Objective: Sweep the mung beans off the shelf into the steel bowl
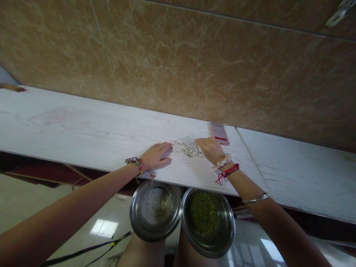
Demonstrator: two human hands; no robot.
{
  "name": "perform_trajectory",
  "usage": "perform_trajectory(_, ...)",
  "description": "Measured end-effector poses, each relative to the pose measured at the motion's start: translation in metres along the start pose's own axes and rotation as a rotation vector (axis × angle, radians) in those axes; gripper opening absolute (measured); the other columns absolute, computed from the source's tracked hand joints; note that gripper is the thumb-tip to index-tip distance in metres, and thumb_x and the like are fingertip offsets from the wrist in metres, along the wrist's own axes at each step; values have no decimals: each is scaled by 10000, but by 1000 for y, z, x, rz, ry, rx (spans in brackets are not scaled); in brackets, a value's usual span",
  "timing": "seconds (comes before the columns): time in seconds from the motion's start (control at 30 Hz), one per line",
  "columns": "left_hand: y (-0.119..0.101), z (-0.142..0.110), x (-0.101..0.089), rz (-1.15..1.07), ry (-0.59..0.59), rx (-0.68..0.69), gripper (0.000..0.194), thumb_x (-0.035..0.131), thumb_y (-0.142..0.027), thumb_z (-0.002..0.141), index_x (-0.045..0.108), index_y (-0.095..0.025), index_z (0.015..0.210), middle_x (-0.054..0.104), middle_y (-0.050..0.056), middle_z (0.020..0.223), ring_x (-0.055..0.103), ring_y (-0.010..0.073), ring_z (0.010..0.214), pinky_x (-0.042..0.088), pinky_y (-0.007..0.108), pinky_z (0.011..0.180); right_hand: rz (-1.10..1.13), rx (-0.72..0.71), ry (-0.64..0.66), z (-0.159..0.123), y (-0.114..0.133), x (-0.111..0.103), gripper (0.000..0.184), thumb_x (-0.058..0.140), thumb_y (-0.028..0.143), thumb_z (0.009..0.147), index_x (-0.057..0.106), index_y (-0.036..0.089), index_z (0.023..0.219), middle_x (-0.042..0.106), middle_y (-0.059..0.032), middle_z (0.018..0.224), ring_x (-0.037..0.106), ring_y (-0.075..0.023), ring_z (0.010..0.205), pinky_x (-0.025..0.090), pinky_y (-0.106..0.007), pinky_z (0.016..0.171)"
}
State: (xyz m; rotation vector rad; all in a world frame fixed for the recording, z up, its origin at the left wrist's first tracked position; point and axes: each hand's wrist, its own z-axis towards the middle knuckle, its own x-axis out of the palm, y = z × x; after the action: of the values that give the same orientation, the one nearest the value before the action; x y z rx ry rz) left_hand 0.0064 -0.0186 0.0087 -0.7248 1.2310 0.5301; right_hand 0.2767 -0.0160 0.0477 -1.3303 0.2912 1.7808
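Note:
My left hand (156,155) lies on the white tabletop, palm down with fingers stretched out, just left of a loose scatter of small green beans (189,151). On the other side of the beans, my right hand (210,149) is closed in a fist-like curl, its knuckles up. A pale, see-through patch shows by its fingertips; what the fingers hold, if anything, is hidden. Below the table edge, a steel bowl (230,237) of green beans rests on my lap. Beside it on the left is another steel bowl (133,218) with white grains and some tan ones.
A phone (219,132) with a lit screen and pink case lies behind my right hand, against the brown marbled wall (178,66). The white wooden table (83,126) is a narrow ledge with a seam on the right. A dark strap (89,249) hangs at lower left.

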Motion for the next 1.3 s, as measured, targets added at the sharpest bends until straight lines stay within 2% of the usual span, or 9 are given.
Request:
perform_trajectory(0.33, 1, 0, 3, 1, -10, 3, 515, 419, -415, 877, 450, -129, 1304, 475, 155, 1417, 419, 251, 1321, 338, 403, 1088, -17, -167, -114, -49, 21, -21, 316, 405, 2, 871, 670, 109, 1004, 733, -118, 975, 669, -184, 915, 500, -306, 726)
perform_trajectory(0.67, 0, 1, 1, 6, 11, -1, 540, 386, -419, 873, 456, -100, 1303, 474, 177, 1411, 419, 264, 1317, 339, 418, 1090, -91, -236, -193, -80, 46, -49, 287, 433, -4, 870, 676, 85, 995, 737, -128, 950, 674, -179, 916, 530, -292, 732)
perform_trajectory(0.93, 1, 0, 1, -9, -11, 11, 520, 389, -427, 873, 455, -144, 1304, 477, 150, 1413, 443, 264, 1294, 351, 421, 1079, -116, -230, -149, -102, 60, -68, 290, 425, 4, 883, 682, 82, 996, 737, -126, 964, 674, -183, 939, 542, -295, 764)
perform_trajectory(1.1, 0, 0, 0, -8, -9, 5, 522, 396, -433, 870, 459, -148, 1302, 479, 145, 1412, 448, 262, 1288, 344, 418, 1084, -93, -229, -175, -117, 65, -74, 283, 449, -11, 864, 680, 69, 1007, 736, -129, 968, 672, -202, 949, 531, -308, 780)
perform_trajectory(1.3, 1, 1, 1, -2, 14, -3, 537, 379, -441, 873, 467, -128, 1301, 465, 150, 1425, 418, 260, 1315, 319, 422, 1103, -21, -182, -206, -130, 67, -84, 349, 433, 9, 878, 624, 69, 1164, 732, -127, 998, 663, -205, 989, 532, -320, 802)
